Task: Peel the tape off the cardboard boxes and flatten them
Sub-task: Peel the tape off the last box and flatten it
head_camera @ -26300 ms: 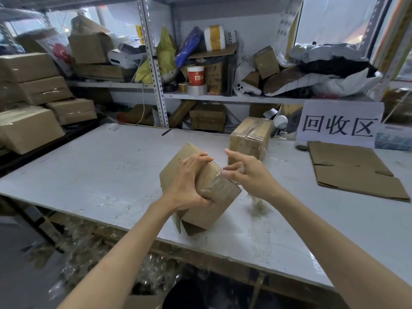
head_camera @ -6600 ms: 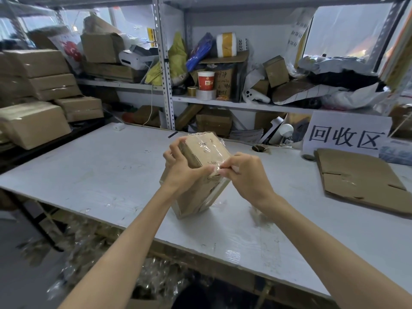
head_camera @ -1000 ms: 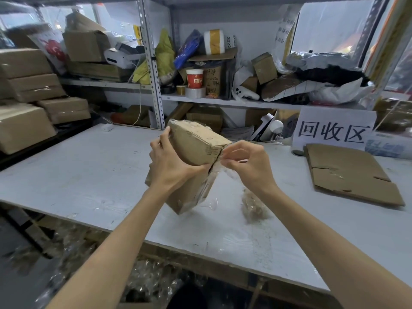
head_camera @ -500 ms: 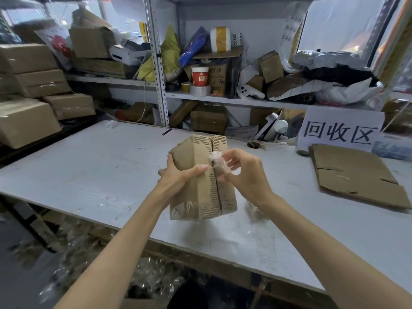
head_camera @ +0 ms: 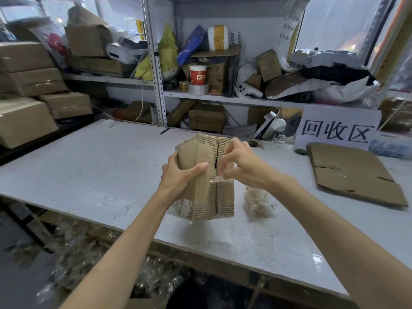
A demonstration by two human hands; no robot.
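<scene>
Cardboard box [head_camera: 201, 175], torn ribbed facing, seam split

Brown cardboard box [head_camera: 202, 201], upright just above the table [head_camera: 89, 163], centre seam facing the camera, surface torn in stripes. Clear tape [head_camera: 219, 179] partly lifted at the seam. Flattened box [head_camera: 347, 172] lies well to the right.

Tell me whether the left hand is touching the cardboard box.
Touching. The head view shows the left hand gripping the cardboard box, thumb across its front face.
</scene>
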